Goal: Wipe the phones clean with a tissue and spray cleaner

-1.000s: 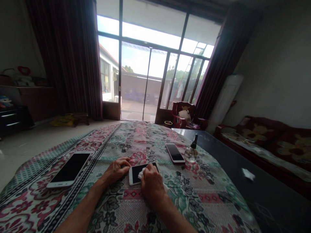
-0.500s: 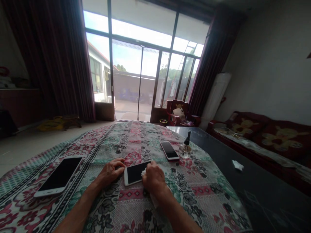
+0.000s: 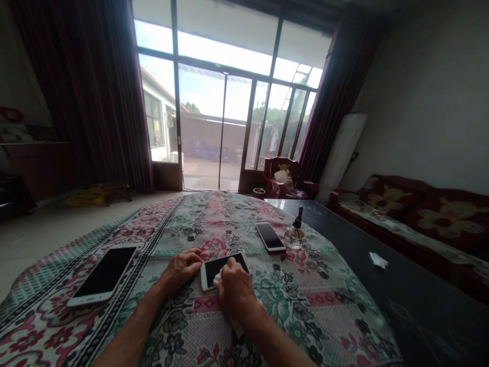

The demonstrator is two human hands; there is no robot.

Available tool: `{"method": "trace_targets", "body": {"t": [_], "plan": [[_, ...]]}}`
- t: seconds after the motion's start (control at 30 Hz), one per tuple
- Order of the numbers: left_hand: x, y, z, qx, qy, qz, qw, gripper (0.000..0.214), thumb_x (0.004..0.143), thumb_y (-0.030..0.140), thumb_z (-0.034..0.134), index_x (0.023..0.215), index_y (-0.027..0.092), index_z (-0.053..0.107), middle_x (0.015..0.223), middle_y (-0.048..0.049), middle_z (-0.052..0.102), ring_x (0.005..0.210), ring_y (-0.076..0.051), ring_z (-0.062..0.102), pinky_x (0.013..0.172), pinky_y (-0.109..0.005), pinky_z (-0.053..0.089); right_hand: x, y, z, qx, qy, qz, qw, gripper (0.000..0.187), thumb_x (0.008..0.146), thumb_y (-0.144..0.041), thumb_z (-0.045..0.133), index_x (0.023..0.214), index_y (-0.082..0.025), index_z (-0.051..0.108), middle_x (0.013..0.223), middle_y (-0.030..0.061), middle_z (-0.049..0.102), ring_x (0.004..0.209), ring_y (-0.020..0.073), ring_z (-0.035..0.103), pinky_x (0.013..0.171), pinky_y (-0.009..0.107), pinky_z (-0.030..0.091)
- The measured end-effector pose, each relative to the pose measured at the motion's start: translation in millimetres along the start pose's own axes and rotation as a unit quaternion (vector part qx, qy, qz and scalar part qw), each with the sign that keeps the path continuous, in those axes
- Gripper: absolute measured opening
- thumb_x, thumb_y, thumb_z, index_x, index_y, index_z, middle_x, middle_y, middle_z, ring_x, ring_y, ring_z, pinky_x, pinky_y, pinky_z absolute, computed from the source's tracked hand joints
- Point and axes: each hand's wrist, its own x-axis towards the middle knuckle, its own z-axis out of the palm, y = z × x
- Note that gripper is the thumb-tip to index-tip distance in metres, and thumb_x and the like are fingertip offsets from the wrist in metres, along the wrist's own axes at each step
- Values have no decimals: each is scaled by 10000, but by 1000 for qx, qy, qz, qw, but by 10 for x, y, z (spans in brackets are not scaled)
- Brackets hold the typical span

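Observation:
A white smartphone [image 3: 209,272] with a dark screen lies on the patterned tablecloth in front of me. My left hand [image 3: 184,267] is at its left end, fingers bent together and fingertips against the edge. Bunched in my right hand [image 3: 235,285] is a white tissue [image 3: 217,279], pressed on the phone's screen. That hand is closed and covers part of the glass. To the left lies a larger white smartphone [image 3: 105,275], screen up. Beyond my right hand are another smartphone [image 3: 270,236] and a small clear glass bottle [image 3: 294,238] with a black top.
The floral tablecloth [image 3: 324,326] covers the table. A dark glossy surface [image 3: 385,290] on the right holds a crumpled white tissue [image 3: 378,260]. Past it stands a red sofa [image 3: 431,214]. A wooden chair [image 3: 282,176] is near the glass doors.
My right hand, with the tissue, has slid left across the screen toward the phone's near left part. My left hand stays at the phone's left edge. The view has shifted slightly.

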Motion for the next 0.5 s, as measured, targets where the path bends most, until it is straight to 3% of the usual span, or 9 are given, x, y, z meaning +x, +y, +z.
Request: {"method": "trace_targets", "body": {"t": [0.1, 0.2, 0.33, 0.5], "plan": [[3, -6, 6, 5, 7, 3, 1000, 231, 726, 338, 541, 753, 219, 737, 1163, -64, 662, 1119, -260, 579, 988, -341, 420, -41, -166, 112, 20, -9, -57, 998, 162, 805, -129, 479, 867, -155, 628, 1014, 104, 588, 910, 215, 563, 716, 289, 456], [-2, 5, 1, 9, 6, -2, 1000, 238, 726, 352, 541, 764, 222, 737, 1168, -60, 661, 1122, -255, 578, 989, -336, 420, -47, -233, 133, 28, -13, -66, 997, 155, 800, -141, 490, 870, -153, 628, 1004, 102, 590, 905, 219, 567, 720, 295, 463], [-5, 5, -9, -4, -2, -7, 1000, 254, 727, 380, 545, 771, 216, 734, 1175, -63, 657, 1128, -255, 572, 996, -345, 414, -2, -150, 11, 12, -32, 1, 999, 198, 742, -165, 542, 909, -140, 646, 994, 119, 602, 887, 241, 605, 690, 300, 475], [-1, -19, -21, -17, -15, -9, 1000, 256, 729, 399, 552, 774, 218, 728, 1187, -66, 651, 1132, -256, 569, 993, -354, 414, 74, 214, -211, -7, -44, 99, 994, 212, 708, -164, 585, 890, -120, 686, 1003, 156, 635, 837, 251, 645, 707, 310, 479]]}}
